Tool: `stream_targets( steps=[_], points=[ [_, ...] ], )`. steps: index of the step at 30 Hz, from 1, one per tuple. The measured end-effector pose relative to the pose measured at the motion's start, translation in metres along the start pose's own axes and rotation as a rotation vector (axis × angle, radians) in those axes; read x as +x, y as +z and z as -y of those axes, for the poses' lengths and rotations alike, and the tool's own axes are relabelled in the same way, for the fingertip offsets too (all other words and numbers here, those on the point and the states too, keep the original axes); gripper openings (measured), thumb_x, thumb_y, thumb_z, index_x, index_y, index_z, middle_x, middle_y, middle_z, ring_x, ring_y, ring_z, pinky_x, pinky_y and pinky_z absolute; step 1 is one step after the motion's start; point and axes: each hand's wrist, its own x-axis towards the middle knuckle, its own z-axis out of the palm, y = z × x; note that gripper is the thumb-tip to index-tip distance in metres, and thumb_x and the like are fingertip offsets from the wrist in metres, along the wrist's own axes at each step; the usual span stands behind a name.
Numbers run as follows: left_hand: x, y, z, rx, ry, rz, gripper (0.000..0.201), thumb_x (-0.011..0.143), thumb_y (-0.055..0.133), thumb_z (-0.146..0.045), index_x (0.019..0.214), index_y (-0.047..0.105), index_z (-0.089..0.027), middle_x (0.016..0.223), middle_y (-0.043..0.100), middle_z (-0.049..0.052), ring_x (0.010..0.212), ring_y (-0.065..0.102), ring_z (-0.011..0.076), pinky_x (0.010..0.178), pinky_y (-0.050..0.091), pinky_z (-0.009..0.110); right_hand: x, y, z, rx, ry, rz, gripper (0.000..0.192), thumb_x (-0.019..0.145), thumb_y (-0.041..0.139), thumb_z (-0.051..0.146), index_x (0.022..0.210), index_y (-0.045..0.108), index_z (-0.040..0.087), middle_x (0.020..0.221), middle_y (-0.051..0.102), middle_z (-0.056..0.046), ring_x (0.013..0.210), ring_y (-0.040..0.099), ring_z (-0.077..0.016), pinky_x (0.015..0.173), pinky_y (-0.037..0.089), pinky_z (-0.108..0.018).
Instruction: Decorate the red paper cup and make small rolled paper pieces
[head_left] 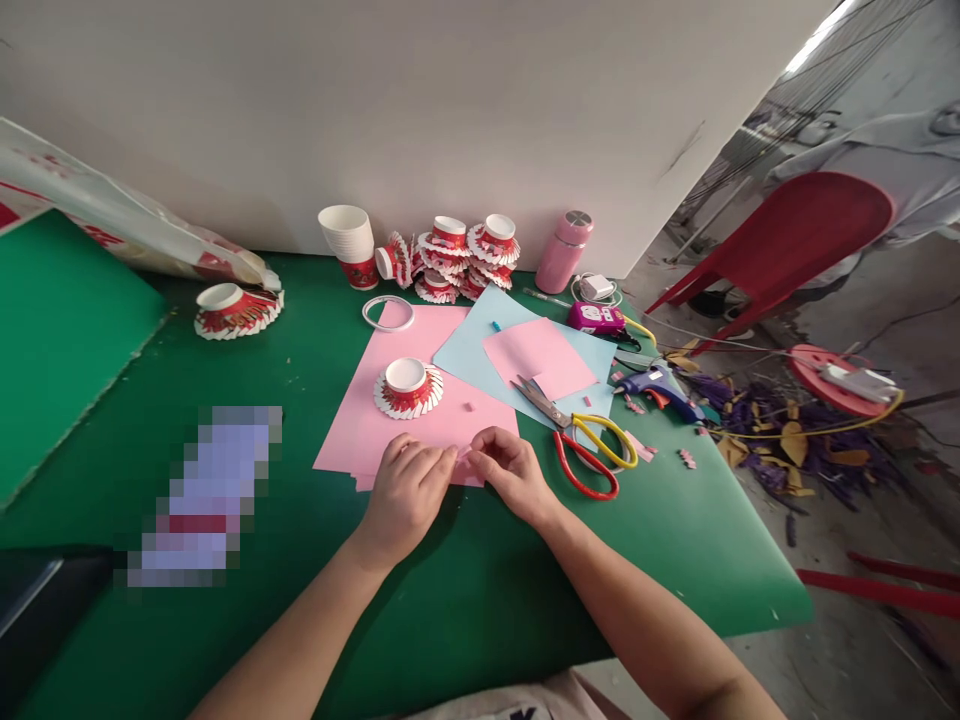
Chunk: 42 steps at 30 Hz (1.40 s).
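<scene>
My left hand (409,490) and my right hand (506,470) meet at the near edge of a large pink paper sheet (420,410) on the green table (525,590). Both pinch a small pink paper piece (463,456) between their fingertips. A cut red-and-white paper cup with fanned strips (408,387) stands upside down on the pink sheet just beyond my hands. Scissors with red and yellow handles (581,440) lie to the right of my right hand.
A light blue sheet (465,350) with a smaller pink sheet (538,356) lies further back. A blue glue gun (660,385), pink bottle (564,252), stacked cups (349,243), several cut cups (457,257), a tape ring (388,312) and another cut cup (236,310) sit around. A red chair (787,235) stands right.
</scene>
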Motion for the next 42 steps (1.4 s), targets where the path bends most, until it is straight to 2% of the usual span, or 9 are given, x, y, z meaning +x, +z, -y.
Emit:
stream_targets(
  steps=[6, 11, 14, 18, 22, 28, 32, 37, 42],
  points=[
    [0.0, 0.002, -0.001, 0.02, 0.018, -0.015, 0.017, 0.082, 0.05, -0.002, 0.094, 0.06, -0.011, 0.072, 0.067, 0.007, 0.068, 0.06, 0.0187, 0.074, 0.046, 0.038, 0.001, 0.002, -0.003, 0.087, 0.03, -0.011, 0.025, 0.073, 0.064, 0.038, 0.068, 0.052, 0.017, 0.057, 0.047, 0.004, 0.049, 0.039, -0.007, 0.047, 0.033, -0.021],
    [0.0, 0.005, -0.001, -0.117, -0.079, -0.043, 0.015, 0.084, 0.05, -0.006, 0.086, 0.063, -0.014, 0.068, 0.067, 0.005, 0.063, 0.06, 0.0167, 0.066, 0.048, 0.034, 0.002, 0.0, -0.004, 0.096, -0.023, 0.019, 0.023, 0.074, 0.064, 0.038, 0.073, 0.054, 0.017, 0.06, 0.051, 0.003, 0.051, 0.043, -0.0075, 0.048, 0.036, -0.02],
    [0.0, 0.007, -0.001, -0.258, -0.195, -0.065, 0.014, 0.083, 0.052, -0.01, 0.082, 0.066, -0.015, 0.065, 0.068, 0.005, 0.061, 0.061, 0.016, 0.061, 0.051, 0.031, 0.004, -0.002, -0.003, 0.085, -0.035, 0.07, 0.025, 0.074, 0.065, 0.04, 0.075, 0.055, 0.017, 0.063, 0.054, 0.002, 0.051, 0.044, -0.0074, 0.046, 0.037, -0.02],
    [0.0, 0.007, -0.003, -0.498, -0.449, -0.041, 0.015, 0.081, 0.055, -0.014, 0.083, 0.07, -0.016, 0.073, 0.072, 0.006, 0.066, 0.066, 0.0163, 0.061, 0.055, 0.027, 0.009, -0.003, -0.002, 0.051, -0.041, 0.1, 0.028, 0.071, 0.068, 0.04, 0.072, 0.055, 0.016, 0.063, 0.057, 0.001, 0.05, 0.045, -0.0073, 0.046, 0.037, -0.02],
    [0.002, 0.006, -0.008, -0.691, -0.684, -0.001, 0.014, 0.077, 0.059, -0.021, 0.08, 0.073, -0.017, 0.076, 0.074, 0.005, 0.065, 0.068, 0.0167, 0.062, 0.056, 0.025, 0.014, -0.004, -0.004, -0.021, -0.102, 0.08, 0.03, 0.073, 0.066, 0.043, 0.067, 0.054, 0.016, 0.058, 0.054, 0.001, 0.049, 0.042, -0.0073, 0.045, 0.034, -0.021],
    [0.005, 0.006, -0.013, -0.861, -0.875, 0.084, 0.016, 0.076, 0.06, -0.027, 0.075, 0.073, -0.017, 0.06, 0.07, 0.0, 0.053, 0.063, 0.0138, 0.049, 0.052, 0.021, 0.014, -0.001, -0.011, -0.044, -0.162, 0.009, 0.035, 0.076, 0.061, 0.047, 0.063, 0.049, 0.017, 0.053, 0.044, 0.004, 0.047, 0.035, -0.0065, 0.045, 0.032, -0.021],
    [0.006, 0.006, -0.016, -0.896, -0.932, 0.089, 0.015, 0.074, 0.061, -0.028, 0.071, 0.072, -0.018, 0.056, 0.068, 0.0, 0.05, 0.062, 0.0134, 0.047, 0.052, 0.021, 0.01, 0.0, -0.01, -0.076, -0.199, -0.008, 0.032, 0.08, 0.056, 0.046, 0.066, 0.048, 0.018, 0.056, 0.043, 0.004, 0.049, 0.035, -0.0069, 0.047, 0.033, -0.021],
    [0.007, 0.005, -0.02, -0.819, -0.92, 0.083, 0.015, 0.075, 0.059, -0.025, 0.071, 0.071, -0.018, 0.055, 0.066, -0.001, 0.05, 0.061, 0.0122, 0.051, 0.053, 0.02, 0.009, 0.002, -0.009, -0.128, -0.179, -0.027, 0.032, 0.082, 0.052, 0.047, 0.067, 0.046, 0.018, 0.056, 0.042, 0.004, 0.05, 0.035, -0.0074, 0.047, 0.033, -0.021],
    [0.007, 0.004, -0.02, -0.835, -0.926, 0.088, 0.017, 0.077, 0.059, -0.029, 0.077, 0.07, -0.016, 0.066, 0.07, 0.001, 0.059, 0.065, 0.0142, 0.055, 0.055, 0.021, 0.008, 0.006, -0.009, -0.136, -0.179, -0.044, 0.032, 0.082, 0.052, 0.045, 0.066, 0.046, 0.018, 0.056, 0.043, 0.004, 0.049, 0.036, -0.0073, 0.047, 0.033, -0.021]
  ],
)
